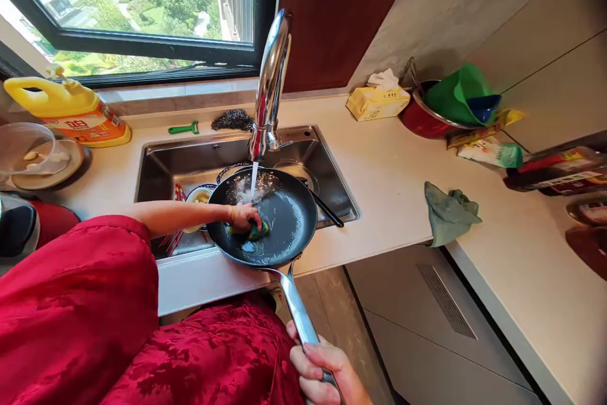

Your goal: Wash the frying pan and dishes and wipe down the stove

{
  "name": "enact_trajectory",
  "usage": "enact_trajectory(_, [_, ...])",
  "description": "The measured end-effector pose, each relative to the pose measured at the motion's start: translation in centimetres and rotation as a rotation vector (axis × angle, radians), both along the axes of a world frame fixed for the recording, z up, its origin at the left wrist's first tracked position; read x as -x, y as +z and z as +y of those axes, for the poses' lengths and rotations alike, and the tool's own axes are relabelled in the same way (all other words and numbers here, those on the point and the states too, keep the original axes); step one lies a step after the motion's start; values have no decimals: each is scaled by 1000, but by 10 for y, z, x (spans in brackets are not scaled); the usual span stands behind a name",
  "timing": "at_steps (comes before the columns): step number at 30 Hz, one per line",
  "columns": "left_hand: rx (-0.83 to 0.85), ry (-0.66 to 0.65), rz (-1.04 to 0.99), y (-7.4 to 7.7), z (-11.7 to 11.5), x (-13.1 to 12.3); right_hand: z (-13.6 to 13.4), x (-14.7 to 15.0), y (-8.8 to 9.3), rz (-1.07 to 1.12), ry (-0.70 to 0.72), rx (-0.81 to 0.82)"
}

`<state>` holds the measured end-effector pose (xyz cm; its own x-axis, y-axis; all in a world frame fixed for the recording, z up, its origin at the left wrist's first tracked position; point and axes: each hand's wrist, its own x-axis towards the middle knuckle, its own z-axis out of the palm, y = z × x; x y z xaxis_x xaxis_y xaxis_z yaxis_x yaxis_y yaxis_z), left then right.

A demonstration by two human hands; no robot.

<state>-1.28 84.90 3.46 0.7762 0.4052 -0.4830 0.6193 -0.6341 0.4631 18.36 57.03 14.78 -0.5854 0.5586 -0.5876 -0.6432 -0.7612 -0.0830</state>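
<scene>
Over the steel sink [351,203] a dark frying pan [284,218] is held under the running tap [272,76]. My right hand [322,367] is wrapped round the pan's long metal handle [298,310]. Inside the pan, my left hand [244,217] presses a green and yellow sponge [258,231] against the surface, its fingers closed on it. Water [254,181] falls into the pan near my left hand, and wet streaks and suds show on the bottom. Partly hidden below the pan, a bowl [199,195] and red chopsticks [177,193] lie in the sink.
A green peeler [184,129] and a steel scourer [232,119] lie behind the sink. On the left stands a yellow detergent jug [71,114]. A tissue box [378,103], a red pot [422,117] and a grey-green cloth [450,212] are to the right. An open window [156,45] is behind.
</scene>
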Motion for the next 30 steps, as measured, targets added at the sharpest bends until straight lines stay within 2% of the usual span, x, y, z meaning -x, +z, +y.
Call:
enact_trajectory(3, [-182,38,-26,-7,32,-19,-10,-5,-5,-91,29,35])
enact_trajectory(7, [-294,179,-22,-19,66,-44,-10,-5,-5,-127,60,20])
enact_trajectory(11, [-338,347,29,-24,77,-43,-11,-3,-5,-142,33,11])
enact_trajectory(13, [-319,438,68,-21,70,-45,-12,-2,-7,-133,40,-12])
enact_trajectory(15, [-289,463,75,-15,55,-53,-12,0,-8,-117,41,-31])
enact_trajectory(20, [-228,285,-71,3,7,-85,-4,8,-2,-34,16,-97])
enact_trajectory(23, [-136,167,-140,12,-20,-88,1,11,2,-6,17,-133])
enact_trajectory(25, [-24,57,-145,15,-34,-77,2,12,3,1,9,-140])
enact_trajectory(28, [177,-79,-63,17,-43,-42,1,12,0,15,-17,-144])
enact_trajectory(30, [252,-83,42,16,-39,-12,-1,12,-2,22,-27,-146])
